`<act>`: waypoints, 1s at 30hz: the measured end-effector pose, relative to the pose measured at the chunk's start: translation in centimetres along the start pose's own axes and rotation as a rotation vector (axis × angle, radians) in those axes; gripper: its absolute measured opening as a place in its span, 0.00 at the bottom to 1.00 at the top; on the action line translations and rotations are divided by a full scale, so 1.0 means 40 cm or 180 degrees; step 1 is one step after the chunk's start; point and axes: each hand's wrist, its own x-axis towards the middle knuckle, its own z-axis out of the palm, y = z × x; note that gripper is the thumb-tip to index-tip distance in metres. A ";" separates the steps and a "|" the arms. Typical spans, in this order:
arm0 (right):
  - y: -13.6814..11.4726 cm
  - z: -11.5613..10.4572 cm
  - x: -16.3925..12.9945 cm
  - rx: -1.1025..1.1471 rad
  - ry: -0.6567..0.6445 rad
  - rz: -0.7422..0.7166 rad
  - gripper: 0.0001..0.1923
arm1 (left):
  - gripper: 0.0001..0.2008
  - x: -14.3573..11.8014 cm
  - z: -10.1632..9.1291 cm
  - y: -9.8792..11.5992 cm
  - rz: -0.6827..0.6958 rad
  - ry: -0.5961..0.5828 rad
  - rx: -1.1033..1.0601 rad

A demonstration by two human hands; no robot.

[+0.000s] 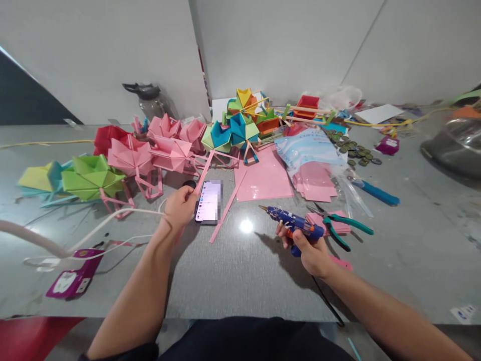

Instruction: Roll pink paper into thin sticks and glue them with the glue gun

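Right hand [310, 250]: forearm entering from the near right corner, wrist bent slightly up; fingers wrapped tight round the grip of a blue glue gun [295, 225], held just above the table, nozzle aimed left and slightly far; its black cord [327, 300] trailing near, toward the table edge.
Left hand [181, 207]: forearm reaching in from the near left, fist loosely closed, pinching a pink paper strip [205, 175] that runs up toward the far right; knuckles just beside a phone [209, 201] lying flat, screen lit.
Second pink strip [229, 209]: flat on the table, right of the phone, slanting.
Green-handled pliers [340, 226]: just right of the glue gun, resting on small pink paper pieces.
Pink paper sheets [263, 178]: far of the glue gun; beside them an opened paper packet [308, 148] with more pink sheets spilling out.
Blue craft knife [376, 192]: right of the packet.
Folded paper models: pink group [150, 153] far of the left hand; green one [92, 175] at far left; multicoloured cluster [240, 123] at far centre.
Grey table [233, 281]: bears all items.
White cable [101, 223]: curving in from the left to the left wrist.
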 end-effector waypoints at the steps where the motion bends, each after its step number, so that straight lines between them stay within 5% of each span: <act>1: -0.001 0.001 0.000 -0.0002 0.0009 0.0001 0.27 | 0.13 0.000 0.001 -0.001 0.0052 0.0009 0.0039; 12: -0.005 0.002 0.002 0.0001 -0.0017 0.0000 0.25 | 0.12 -0.010 0.021 -0.010 0.0219 0.0008 0.0011; 30: -0.005 -0.003 0.000 -0.0126 0.0007 0.0038 0.25 | 0.12 -0.011 -0.012 0.003 0.0052 -0.0158 0.0192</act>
